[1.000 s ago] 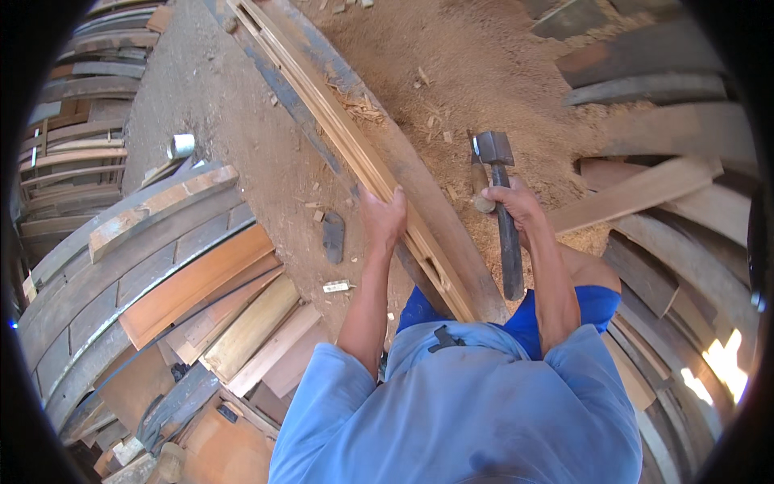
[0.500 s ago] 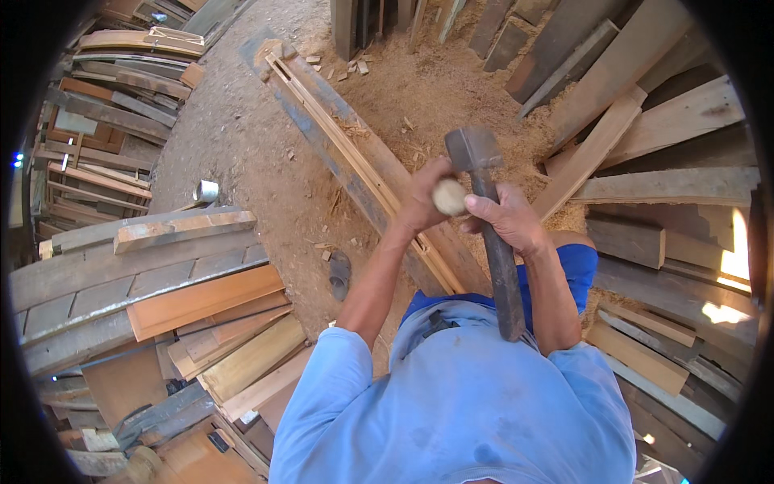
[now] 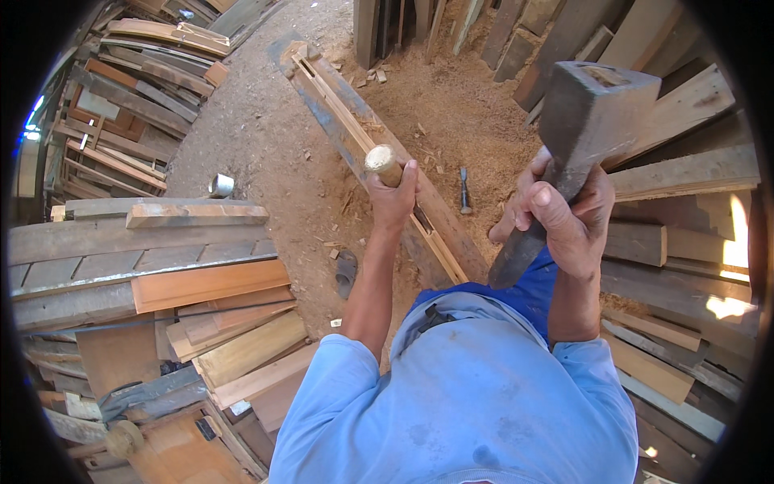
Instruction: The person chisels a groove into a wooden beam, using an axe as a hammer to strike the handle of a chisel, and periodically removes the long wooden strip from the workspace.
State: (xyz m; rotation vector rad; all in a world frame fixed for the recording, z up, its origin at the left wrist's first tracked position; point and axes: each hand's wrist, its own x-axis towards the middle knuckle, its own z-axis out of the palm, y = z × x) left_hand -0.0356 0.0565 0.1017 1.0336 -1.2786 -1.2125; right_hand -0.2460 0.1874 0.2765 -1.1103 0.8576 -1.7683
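Observation:
My left hand (image 3: 395,200) is wrapped round a chisel with a pale, round-ended wooden handle (image 3: 382,161), held over a long, narrow, grooved wooden bar (image 3: 446,258). My hand hides most of its blade, so I cannot tell whether the tip touches the wood. The bar lies along a wider worn plank (image 3: 455,228) running from my lap to the far left. Raised to the right, my right hand (image 3: 568,211) grips the dark handle of a mallet (image 3: 587,113) with a big block-shaped head. A slim, dark-handled tool (image 3: 464,194) lies just right of the plank.
Stacked boards (image 3: 205,288) fill the left side, with a white cup-like container (image 3: 220,185) beyond them. More planks (image 3: 685,173) crowd the right. Sawdust and chips (image 3: 451,105) cover the ground ahead. A grey sandal (image 3: 346,273) shows beside my left forearm.
My hands, close together before, are now apart. The mallet has moved right and up towards the camera; the pale-ended handle has gone left over the bar. The slim tool on the ground now shows.

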